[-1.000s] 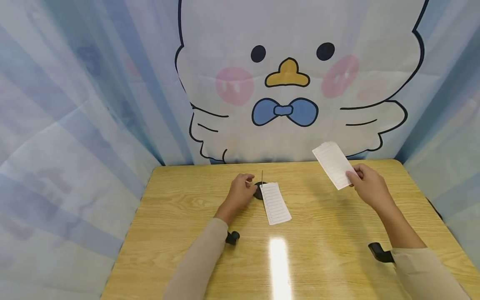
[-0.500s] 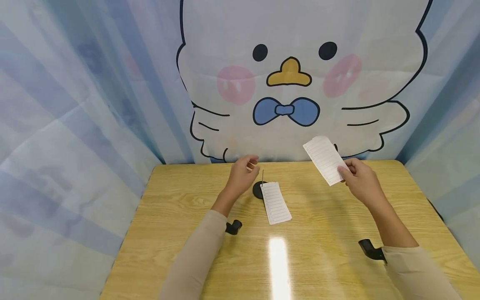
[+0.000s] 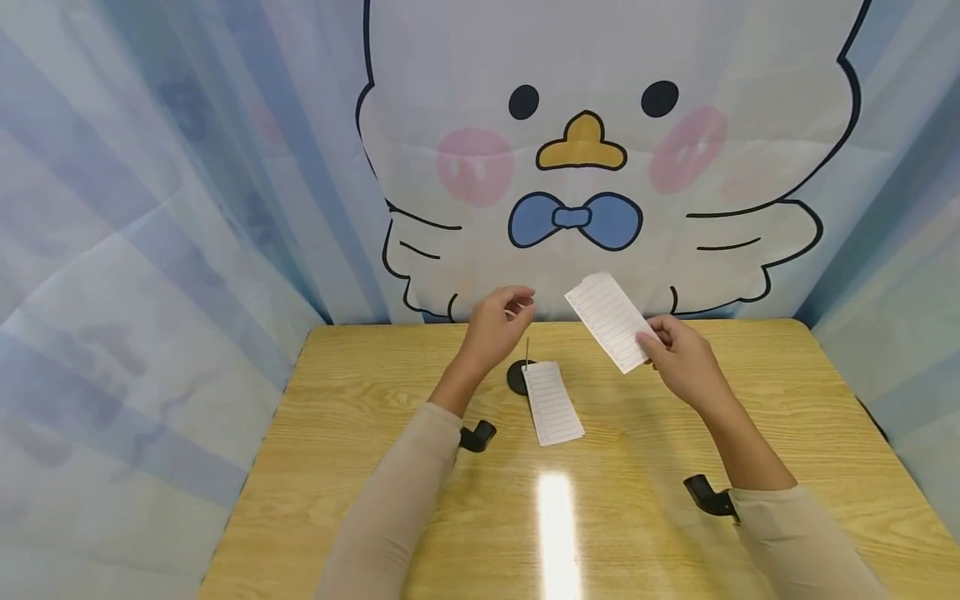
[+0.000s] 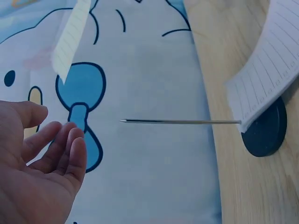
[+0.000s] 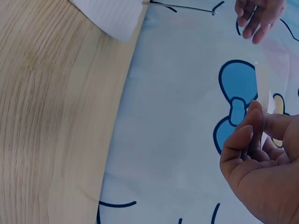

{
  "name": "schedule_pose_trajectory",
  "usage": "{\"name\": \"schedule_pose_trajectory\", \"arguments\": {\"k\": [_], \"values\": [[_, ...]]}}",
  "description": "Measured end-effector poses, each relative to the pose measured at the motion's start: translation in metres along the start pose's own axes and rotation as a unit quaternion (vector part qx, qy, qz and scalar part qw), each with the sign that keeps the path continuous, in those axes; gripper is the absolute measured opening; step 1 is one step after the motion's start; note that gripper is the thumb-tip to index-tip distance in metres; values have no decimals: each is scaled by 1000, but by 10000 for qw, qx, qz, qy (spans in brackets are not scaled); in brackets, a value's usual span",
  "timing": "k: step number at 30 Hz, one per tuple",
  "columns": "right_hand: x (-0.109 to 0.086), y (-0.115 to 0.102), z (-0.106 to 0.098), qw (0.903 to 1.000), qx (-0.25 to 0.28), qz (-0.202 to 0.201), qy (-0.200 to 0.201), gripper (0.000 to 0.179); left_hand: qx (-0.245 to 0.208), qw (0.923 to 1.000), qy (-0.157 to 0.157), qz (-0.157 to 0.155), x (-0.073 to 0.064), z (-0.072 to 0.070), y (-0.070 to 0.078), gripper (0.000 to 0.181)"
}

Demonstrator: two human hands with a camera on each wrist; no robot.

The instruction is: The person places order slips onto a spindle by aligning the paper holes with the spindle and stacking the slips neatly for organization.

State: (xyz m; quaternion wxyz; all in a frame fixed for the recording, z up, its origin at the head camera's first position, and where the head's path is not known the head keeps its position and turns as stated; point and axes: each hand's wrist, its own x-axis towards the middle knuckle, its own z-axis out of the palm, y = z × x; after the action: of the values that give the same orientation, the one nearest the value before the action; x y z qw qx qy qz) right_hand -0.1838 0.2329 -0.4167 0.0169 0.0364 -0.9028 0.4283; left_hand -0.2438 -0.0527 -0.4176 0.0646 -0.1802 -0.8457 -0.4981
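My right hand [image 3: 684, 360] pinches a small stack of lined white paper slips [image 3: 606, 321] at its lower right corner, raised above the far part of the table. My left hand [image 3: 498, 328] is in the air to the left of these slips, its fingers loosely bent and holding nothing. Below it stands a receipt spike, a thin upright metal rod [image 4: 180, 122] with a pointed tip on a round black base [image 4: 267, 133]. Other lined slips [image 3: 553, 405] are pierced on the rod near its foot and hang over the base onto the table. They partly hide the base.
The wooden table [image 3: 360, 467] has its far edge against a curtain [image 3: 585, 283] printed with a cartoon bird. Each wrist wears a black camera mount [image 3: 478, 435]. A bright light reflection lies on the table's near middle.
My right hand has moved left with its paper slips, toward the spike. My left hand has risen away from the base and shifted slightly right. The slips on the spike stay put.
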Motion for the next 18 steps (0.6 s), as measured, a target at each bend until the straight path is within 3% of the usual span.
{"name": "schedule_pose_trajectory", "arguments": {"k": [18], "values": [[6, -15, 26, 9982, 394, -76, -444, 31, -499, 9986, 44, -179, 9, 0, 10, 19]]}}
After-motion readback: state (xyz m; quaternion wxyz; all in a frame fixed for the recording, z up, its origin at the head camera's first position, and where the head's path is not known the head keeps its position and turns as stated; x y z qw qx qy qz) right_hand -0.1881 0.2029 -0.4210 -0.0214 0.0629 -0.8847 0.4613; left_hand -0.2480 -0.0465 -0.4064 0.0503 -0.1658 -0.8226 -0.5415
